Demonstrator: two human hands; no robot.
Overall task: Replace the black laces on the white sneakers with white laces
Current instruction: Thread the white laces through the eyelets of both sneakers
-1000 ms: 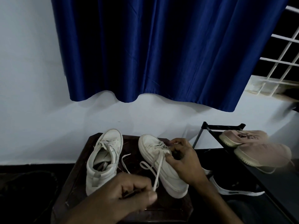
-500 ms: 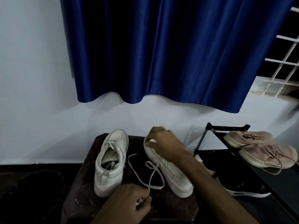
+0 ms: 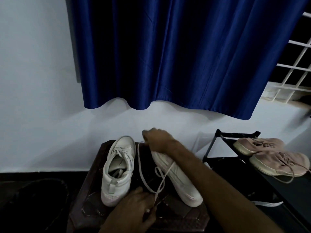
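Two white sneakers stand on a dark wooden stool (image 3: 94, 167). The left sneaker (image 3: 117, 170) is laced in white and points at the wall. The right sneaker (image 3: 178, 179) lies angled, its toe hidden under my right hand (image 3: 159, 140). My right hand pinches one end of the white lace (image 3: 143, 174) above the toe. The lace runs down between the shoes, loops beside the right sneaker and ends in my left hand (image 3: 136, 207), which pinches it near the stool's front edge.
A black shoe rack (image 3: 218, 158) stands to the right with two pink sneakers (image 3: 269, 157) on top and a black shoe (image 3: 262, 199) below. A blue curtain (image 3: 168, 56) hangs on the white wall. A dark mat (image 3: 33, 199) lies at left.
My right hand left the sneaker's laces and rose past the toe, pulling one lace end with it. My left hand kept its pinch on the other end, and the lace now hangs longer.
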